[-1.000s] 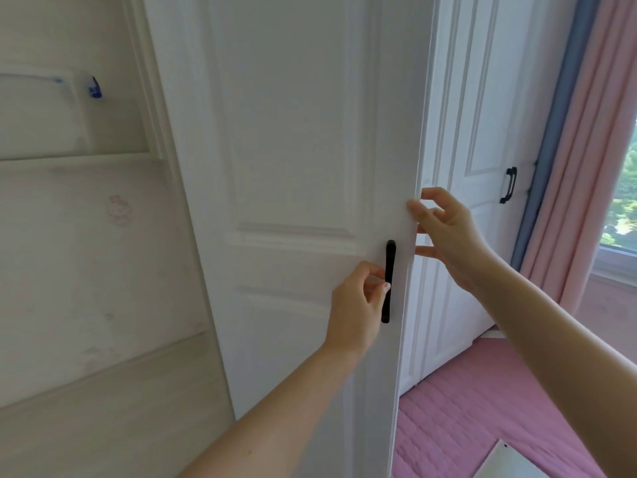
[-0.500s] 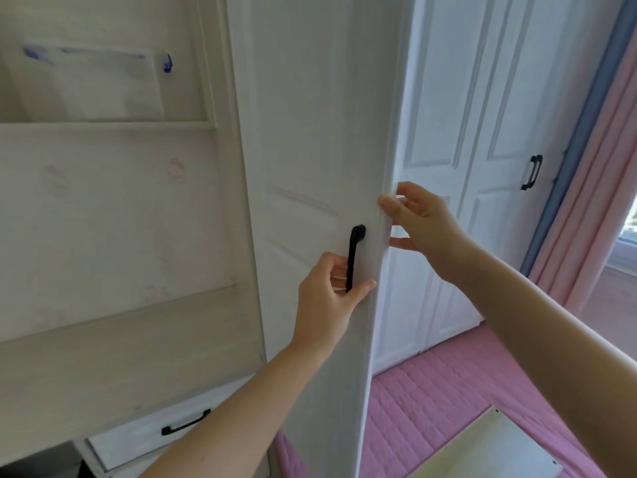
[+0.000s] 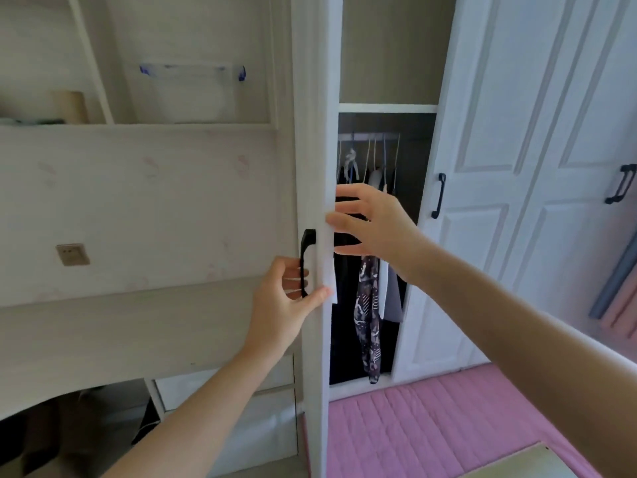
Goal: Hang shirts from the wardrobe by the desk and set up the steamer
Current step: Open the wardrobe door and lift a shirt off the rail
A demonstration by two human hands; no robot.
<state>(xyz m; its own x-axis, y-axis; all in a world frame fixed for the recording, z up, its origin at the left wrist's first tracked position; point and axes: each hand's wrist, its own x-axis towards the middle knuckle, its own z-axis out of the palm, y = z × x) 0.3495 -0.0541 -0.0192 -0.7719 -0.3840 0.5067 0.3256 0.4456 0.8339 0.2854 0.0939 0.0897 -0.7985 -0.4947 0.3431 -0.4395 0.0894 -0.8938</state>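
Observation:
The white wardrobe door (image 3: pixel 315 132) stands swung out edge-on toward me. My left hand (image 3: pixel 286 301) is curled around its black handle (image 3: pixel 305 260). My right hand (image 3: pixel 372 224) rests with spread fingers on the door's free edge. Behind it the wardrobe is open: clothes on hangers hang from a rail (image 3: pixel 368 136), among them dark garments and a patterned purple piece (image 3: pixel 368 322). No steamer is in view.
A pale desk unit (image 3: pixel 144 208) with shelves and a wall socket (image 3: pixel 72 254) fills the left. More white wardrobe doors (image 3: pixel 482 167) with black handles stand closed on the right. A pink quilted bed (image 3: pixel 431 426) lies below, pink and blue curtains at far right.
The door has swung further open to the left, exposing the hanging clothes inside. Both hands stayed on the door, left on the handle, right on the edge.

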